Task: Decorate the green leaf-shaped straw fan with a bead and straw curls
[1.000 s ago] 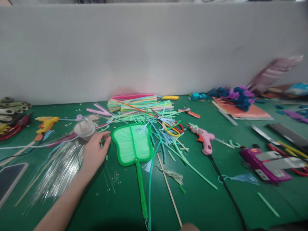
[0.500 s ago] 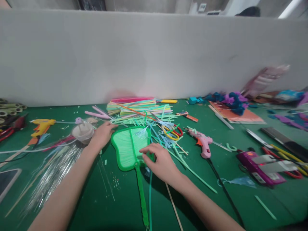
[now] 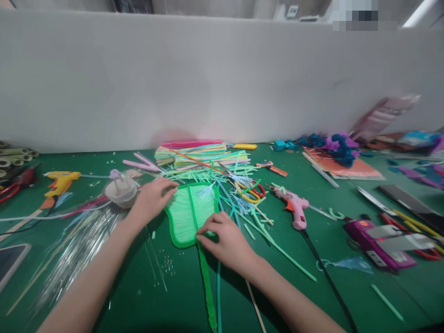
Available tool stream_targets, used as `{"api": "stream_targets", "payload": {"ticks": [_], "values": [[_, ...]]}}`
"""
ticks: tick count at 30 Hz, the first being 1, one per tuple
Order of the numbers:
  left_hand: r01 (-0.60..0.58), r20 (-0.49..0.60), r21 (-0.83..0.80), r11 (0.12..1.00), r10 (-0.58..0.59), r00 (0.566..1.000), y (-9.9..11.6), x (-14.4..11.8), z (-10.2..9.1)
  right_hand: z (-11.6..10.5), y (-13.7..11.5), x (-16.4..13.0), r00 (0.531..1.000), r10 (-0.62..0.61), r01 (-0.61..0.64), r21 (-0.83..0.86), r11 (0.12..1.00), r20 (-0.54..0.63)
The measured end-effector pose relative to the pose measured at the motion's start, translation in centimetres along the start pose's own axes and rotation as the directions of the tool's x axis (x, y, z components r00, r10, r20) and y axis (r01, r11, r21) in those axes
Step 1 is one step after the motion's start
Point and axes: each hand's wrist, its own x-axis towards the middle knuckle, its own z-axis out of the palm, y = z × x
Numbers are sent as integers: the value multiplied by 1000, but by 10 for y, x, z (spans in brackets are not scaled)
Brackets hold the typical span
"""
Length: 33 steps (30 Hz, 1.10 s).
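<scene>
A green hand fan [image 3: 182,215] with a pleated, see-through leaf and a fuzzy green rim lies on the table, its green handle [image 3: 206,286] pointing toward me. My left hand [image 3: 152,201] is at the fan's upper left corner, thumb and fingers closed on the rim. At the base of the leaf, where the handle joins, the thumb and index finger of my right hand [image 3: 225,238] pinch the fan; they hide that joint. A pale blue tassel [image 3: 207,191] rests on the leaf's upper right part.
Behind the fan lies a bundle of coloured pipe cleaners [image 3: 201,157], with yellow-and-red-handled scissors [image 3: 249,192] beside it. A pink glue gun [image 3: 293,206] is at right, a yellow glue gun [image 3: 60,180] at left. Small rings [image 3: 168,266] lie left of the handle.
My left hand has moved right onto the fan's rim. My right hand has come down slightly and its fingers have closed at the leaf's base. The fan has shifted a little to the right.
</scene>
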Motion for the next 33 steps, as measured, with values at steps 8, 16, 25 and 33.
{"api": "stream_targets", "payload": {"ticks": [8,16,25,33], "values": [[-31,87,-280,959,57,995,65,-72,20,-18,11,4,968,139,-96,204,974,-210],[-49,163,-312,949,105,981,66,-74,28,-25,18,3,945,221,-161,244,956,-242],[9,172,-332,943,51,984,59,-73,16,-30,21,3,922,239,-161,258,953,-305],[316,-222,-245,917,-370,902,30,-73,-7,-45,26,3,852,337,-192,359,913,-400]]}}
